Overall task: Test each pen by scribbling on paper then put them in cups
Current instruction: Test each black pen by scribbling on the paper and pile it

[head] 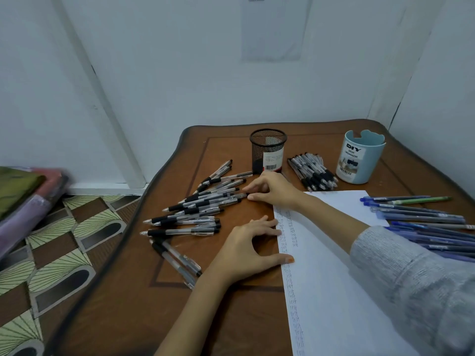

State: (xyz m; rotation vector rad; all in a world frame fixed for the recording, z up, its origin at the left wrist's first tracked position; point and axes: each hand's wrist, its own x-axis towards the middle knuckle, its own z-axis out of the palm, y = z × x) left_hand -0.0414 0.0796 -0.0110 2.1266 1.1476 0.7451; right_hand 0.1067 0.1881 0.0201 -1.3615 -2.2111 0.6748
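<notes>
Reaching across to the table's left half, the right hand (273,190) meets the near end of one black pen (231,197). Forefinger above and thumb below bracket that end in a pinch, and the other fingers are loosely bent. The pen lies flat on the loose pile of black pens (195,209), scattered at mixed angles on the wooden table (231,317).

Left hand (244,244): fingers spread and arched, gripping nothing. Fingertips and thumb press on the left edge of the paper (334,278). The palm side is over bare wood.

The paper lies flat right of centre, with a column of small scribbles (289,227) down its left margin. The right forearm, in a grey sleeve (411,278), crosses over the sheet.

Cups: the black mesh cup (267,150) stands upright at the far centre, just behind the right hand. The pale blue cup (359,158), labelled "DIY DESK ORGANIZER", stands upright to its right. Between the two lies a tight bundle of black pens (312,172).

Blue pens (424,227) lie in a row at the right edge, partly on the paper, with one green pen (424,200) among the far ones.

Left of the table is patterned floor (64,240).
</notes>
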